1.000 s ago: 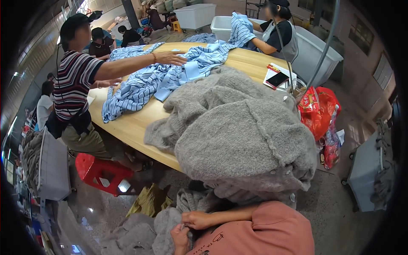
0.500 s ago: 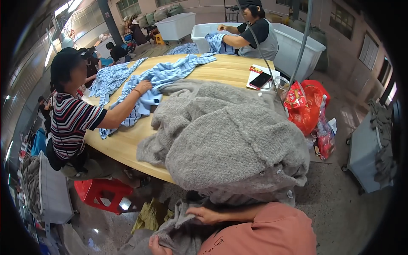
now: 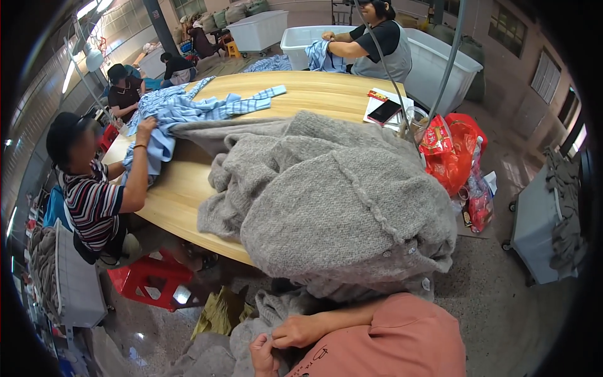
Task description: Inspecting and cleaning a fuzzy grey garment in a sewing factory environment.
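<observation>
Since half a second ago: both hands now showing more fully at lower frame, risen from the heap; co-worker in the striped shirt now hauling the blue-striped cotton cloth nearer the table's left edge

Left hand curling shut, thumb and fingers pinching a fold of the grey woollen knit garment hanging below the table edge. Right hand lying just above, fingers bent and gripping the same fold; salmon sleeve behind

Bulk of grey knit piling on the near end of the oval pale wooden table, spilling over the rim toward the floor

Handling, judged: soft, limp, fairly heavy in bulk, stretching under own weight, not slippery. Gripping best at a ribbed hem or button edge, supporting with both hands
</observation>
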`<state>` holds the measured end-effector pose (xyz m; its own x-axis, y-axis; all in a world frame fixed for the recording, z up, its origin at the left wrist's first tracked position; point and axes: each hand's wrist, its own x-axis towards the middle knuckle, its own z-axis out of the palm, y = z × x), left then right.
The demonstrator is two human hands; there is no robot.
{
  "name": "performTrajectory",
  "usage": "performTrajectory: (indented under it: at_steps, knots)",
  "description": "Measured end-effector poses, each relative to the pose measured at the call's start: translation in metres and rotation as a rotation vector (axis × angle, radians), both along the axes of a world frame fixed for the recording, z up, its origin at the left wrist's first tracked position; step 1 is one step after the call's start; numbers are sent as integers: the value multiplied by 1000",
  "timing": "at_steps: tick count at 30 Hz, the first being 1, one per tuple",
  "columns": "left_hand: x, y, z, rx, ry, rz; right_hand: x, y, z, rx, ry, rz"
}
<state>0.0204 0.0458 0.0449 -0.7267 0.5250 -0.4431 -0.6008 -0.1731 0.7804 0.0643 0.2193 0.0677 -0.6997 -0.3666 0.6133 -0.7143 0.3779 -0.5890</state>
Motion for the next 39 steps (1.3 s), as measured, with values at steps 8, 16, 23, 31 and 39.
performTrajectory:
  at_steps: [8,16,23,31,39]
  knots:
    - [8,0,3,27,-49,103,-3,-5,-15,70,85,-80]
    - [7,8,8,50,-92,119,-4,-1,-14,55,-35,-60]
    - [12,-5,1,23,37,154,-1,-10,-23,47,-52,-78]
    - [18,-6,3,-93,189,153,-3,-12,-16,-194,-316,-42]
    - [22,6,26,-333,473,234,-4,-18,-23,-248,-522,-84]
